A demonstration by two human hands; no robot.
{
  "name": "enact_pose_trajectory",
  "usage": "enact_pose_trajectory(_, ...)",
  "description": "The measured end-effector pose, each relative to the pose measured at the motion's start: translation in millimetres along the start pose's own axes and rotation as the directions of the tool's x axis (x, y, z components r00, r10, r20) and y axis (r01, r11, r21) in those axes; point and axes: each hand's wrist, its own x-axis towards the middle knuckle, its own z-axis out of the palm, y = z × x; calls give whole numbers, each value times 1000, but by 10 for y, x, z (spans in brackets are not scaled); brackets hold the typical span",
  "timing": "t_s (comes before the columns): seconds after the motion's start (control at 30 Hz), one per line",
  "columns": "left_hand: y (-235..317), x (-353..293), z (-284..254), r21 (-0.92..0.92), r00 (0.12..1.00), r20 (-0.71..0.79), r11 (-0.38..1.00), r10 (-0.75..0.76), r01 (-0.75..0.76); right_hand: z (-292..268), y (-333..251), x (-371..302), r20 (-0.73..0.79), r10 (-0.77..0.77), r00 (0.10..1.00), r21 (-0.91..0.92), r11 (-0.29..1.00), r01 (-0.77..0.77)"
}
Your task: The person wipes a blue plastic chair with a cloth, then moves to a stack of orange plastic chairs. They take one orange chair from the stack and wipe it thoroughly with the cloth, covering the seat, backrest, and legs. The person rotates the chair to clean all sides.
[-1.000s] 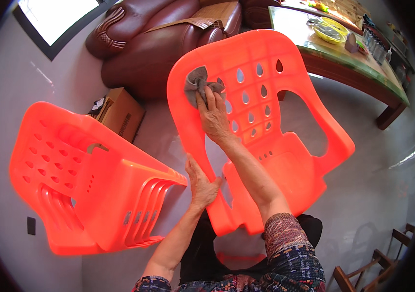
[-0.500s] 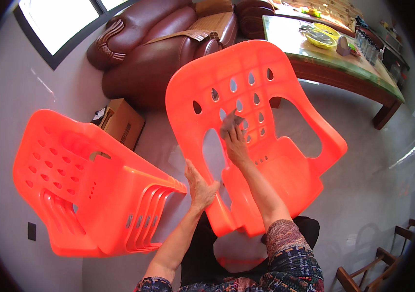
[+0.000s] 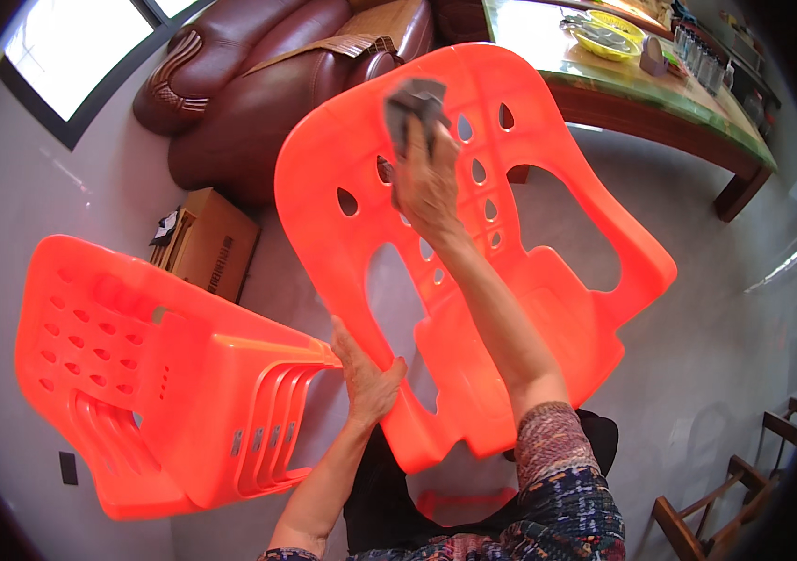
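Now, left hand [image 3: 368, 381] clasps chair [image 3: 548, 313], right hand [image 3: 429, 182] cloth [image 3: 414, 101]; yellow basket [image 3: 615, 53] holds grey things [image 3: 607, 38].

stacked chairs [image 3: 194, 402] left of the single chair [image 3: 552, 327]; sofa [image 3: 258, 117], table [image 3: 651, 110] behind.

Window [image 3: 71, 56]: upper left, bright, dark-framed; wall [image 3: 90, 201]: grey; sofa [image 3: 239, 145]: reddish-brown, right of window; floor [image 3: 697, 290]: grey, glossy; tabletop [image 3: 688, 107]: green-edged, wooden-legged, upper right.

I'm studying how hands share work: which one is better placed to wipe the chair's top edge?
Right, most likely: the right hand holds the gray cloth at the chair back, near its top. The left hand holds the armrest lower down, apparently steadying the chair.
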Motion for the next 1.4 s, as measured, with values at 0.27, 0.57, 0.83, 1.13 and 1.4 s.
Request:
enact_pose_trajectory(0.27,74,-21,-14,-38,1000,22,999,3,-2,368,703,-414,-57,14,998,-365,930,-34)
enact_pose_trajectory(0.57,55,8,-22,-59,1000,1,998,16,-16,-231,1021,-1484,61,232,971,-427,885,-185)
enact_pose_trajectory(0.83,34,32,14,-64,999,-4,997,38,-38,-508,747,-1596,217,701,679,-157,712,-685)
enact_pose_trajectory(1.13,80,-5,28,-63,999,31,998,-12,14,81,574,-837,79,354,932,-112,932,-345)
enact_pose_trajectory(1.4,42,6,-17,-79,1000,9,997,1,-1,-172,529,-879,331,327,885,-237,937,-257)
